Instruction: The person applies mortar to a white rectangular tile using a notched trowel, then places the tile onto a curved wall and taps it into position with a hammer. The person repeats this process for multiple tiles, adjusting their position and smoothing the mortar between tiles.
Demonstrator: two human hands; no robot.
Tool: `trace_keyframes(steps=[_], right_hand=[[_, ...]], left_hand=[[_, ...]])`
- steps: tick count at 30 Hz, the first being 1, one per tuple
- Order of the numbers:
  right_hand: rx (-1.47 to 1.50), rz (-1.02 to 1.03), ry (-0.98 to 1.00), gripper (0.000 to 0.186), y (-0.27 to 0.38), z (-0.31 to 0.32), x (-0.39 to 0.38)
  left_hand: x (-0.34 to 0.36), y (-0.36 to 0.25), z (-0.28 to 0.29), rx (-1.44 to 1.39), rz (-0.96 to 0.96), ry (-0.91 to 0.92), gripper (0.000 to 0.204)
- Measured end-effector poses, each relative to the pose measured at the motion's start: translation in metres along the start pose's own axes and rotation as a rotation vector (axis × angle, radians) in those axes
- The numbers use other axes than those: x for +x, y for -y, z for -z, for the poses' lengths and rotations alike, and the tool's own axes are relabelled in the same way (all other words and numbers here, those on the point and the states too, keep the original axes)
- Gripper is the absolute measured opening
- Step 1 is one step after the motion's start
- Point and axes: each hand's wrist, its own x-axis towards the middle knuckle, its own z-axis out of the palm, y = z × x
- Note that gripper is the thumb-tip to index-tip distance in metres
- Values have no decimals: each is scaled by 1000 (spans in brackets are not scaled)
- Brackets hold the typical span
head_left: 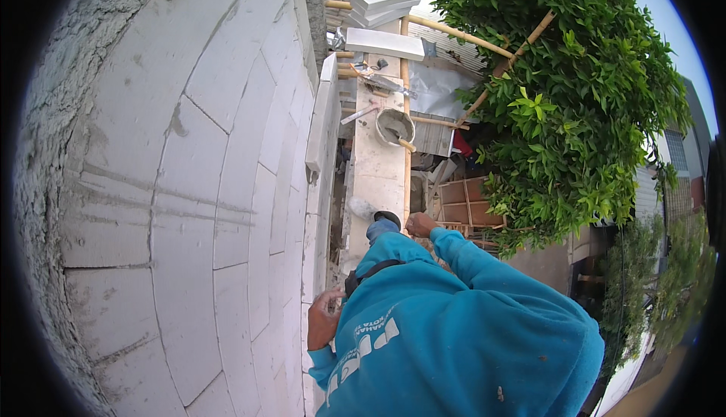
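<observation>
My left hand, dusty with its fingers loosely bent and apart, is beside the pale block wall with nothing visible in it. Ahead of my body, my right hand is closed by the near end of a long bamboo pole. Whether it grips the pole cannot be made out. A shoe shows on the narrow plank walkway, with a pale rounded lump next to it. Farther along stands a bucket of grey mortar, a wooden-handled tool leaning over its rim.
Beyond the bucket lie a long-handled tool and metal tools. White blocks cross the walkway; more are stacked behind. Bamboo rails and a leafy tree border the right side, above a drop.
</observation>
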Motion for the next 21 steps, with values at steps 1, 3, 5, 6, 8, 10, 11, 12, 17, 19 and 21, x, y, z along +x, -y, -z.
trace_keyframes(steps=[1,3,5,6,8,10,11,12,17,19,21], right_hand=[[21,-25,-5,20,10,8,3],[100,-120,-26,22,9,13,4],[220,-226,-43,25,1,4,11],[286,-287,-30,28,3,5,11],[225,-283,3,28,-7,-1,8],[133,-286,22,21,-6,1,0],[75,-217,37,20,-12,-5,-2],[15,-145,51,19,-13,-5,-6],[-89,-37,45,17,-2,6,-19],[-55,-63,8,18,-1,7,-17],[44,-129,-43,21,-7,5,-18]], left_hand=[[1,2,2,-21,16,-25,26],[5,1,5,-44,59,-80,25],[7,-2,16,-38,133,-171,25],[8,3,20,-27,101,-242,25],[9,2,35,53,124,-317,25],[7,6,48,123,119,-398,24],[6,7,54,126,129,-425,24],[3,7,61,128,140,-454,24],[-6,19,79,165,159,-534,23],[-8,22,80,194,153,-521,23],[-5,29,74,173,126,-513,22]])
